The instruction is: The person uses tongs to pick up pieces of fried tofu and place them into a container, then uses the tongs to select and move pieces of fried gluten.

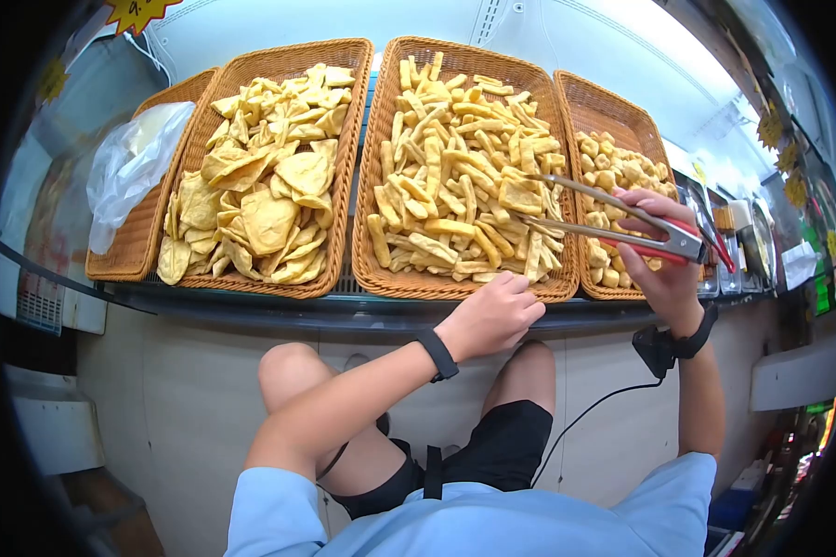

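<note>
My right hand (664,255) grips metal tongs with red handles (613,221); their tips reach into the middle wicker basket (381,139) and touch a flat square of fried tofu (520,197) among long fried tofu strips (446,158). My left hand (492,316) rests as a loose fist on the front rim of that basket and holds nothing. A black band sits on each wrist.
A basket of flat fried tofu sheets (260,186) stands to the left, a basket with a plastic bag (130,167) further left, and a basket of tofu puffs (613,167) to the right. All rest on a chilled display shelf (251,306). Packaged goods (743,232) fill the far right.
</note>
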The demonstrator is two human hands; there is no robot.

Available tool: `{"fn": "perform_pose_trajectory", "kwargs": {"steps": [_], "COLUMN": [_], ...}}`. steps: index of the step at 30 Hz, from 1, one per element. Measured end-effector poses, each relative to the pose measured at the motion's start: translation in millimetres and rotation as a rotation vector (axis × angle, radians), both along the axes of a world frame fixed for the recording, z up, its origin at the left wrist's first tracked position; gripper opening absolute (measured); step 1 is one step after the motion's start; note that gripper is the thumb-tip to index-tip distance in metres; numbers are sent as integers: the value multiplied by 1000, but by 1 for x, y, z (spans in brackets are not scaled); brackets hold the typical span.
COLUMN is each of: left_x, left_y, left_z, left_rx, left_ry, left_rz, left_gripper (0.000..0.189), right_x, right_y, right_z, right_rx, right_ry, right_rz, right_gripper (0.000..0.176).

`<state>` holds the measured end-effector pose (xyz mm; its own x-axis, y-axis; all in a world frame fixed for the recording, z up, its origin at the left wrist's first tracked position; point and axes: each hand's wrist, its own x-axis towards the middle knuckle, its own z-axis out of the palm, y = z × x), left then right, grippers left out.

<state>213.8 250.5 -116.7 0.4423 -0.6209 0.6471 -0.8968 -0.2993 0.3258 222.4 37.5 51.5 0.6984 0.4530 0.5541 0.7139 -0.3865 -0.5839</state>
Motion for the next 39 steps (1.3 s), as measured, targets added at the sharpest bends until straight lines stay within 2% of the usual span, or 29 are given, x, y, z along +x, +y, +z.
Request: {"fn": "perform_pose_trajectory", "kwargs": {"steps": [5, 7, 9, 17, 19, 21, 24, 27, 31, 32, 36, 39], "left_x": [-2, -3, -5, -4, -2, -1, -1, -1, 0, -1, 0, -3], "left_y": [2, 3, 4, 3, 0, 0, 0, 1, 0, 0, -2, 3], "left_z": [-5, -8, -7, -7, -8, -6, -6, -5, -8, -9, -9, -9], "left_rx": [-38, 1, 32, -2, -26, -17, 1, 13, -17, -22, -57, 4], "left_ry": [27, 19, -26, 22, 24, 14, 5, 2, 3, -3, -18, -55], "left_rz": [-1, 7, 48, 23, 22, 19, 17, 22, 27, 29, 38, 54], "left_gripper": [13, 14, 11, 9, 10, 10, 10, 10, 10, 10, 9, 9], "right_x": [-3, -11, -7, -3, -3, 2, 11, 22, 30, 33, 46, 58], "right_y": [16, 14, 9, -5, 0, -1, -6, -20, -27, -31, -62, -87], "right_z": [-13, -19, -17, -17, -12, -7, -1, -4, -7, -9, -23, -33], "right_rx": [-173, -102, -124, 105, 258, 297, 485, 638, 738, 764, 783, 838], "right_ry": [-198, -78, -161, -111, -41, -50, 144, 276, 432, 459, 512, 590], "right_rz": [82, 34, 59, -113, -226, -358, -509, -541, -569, -573, -430, -293], "right_gripper": [51, 51, 49, 42, 38, 33, 33, 36, 36, 31, 23, 27]}}
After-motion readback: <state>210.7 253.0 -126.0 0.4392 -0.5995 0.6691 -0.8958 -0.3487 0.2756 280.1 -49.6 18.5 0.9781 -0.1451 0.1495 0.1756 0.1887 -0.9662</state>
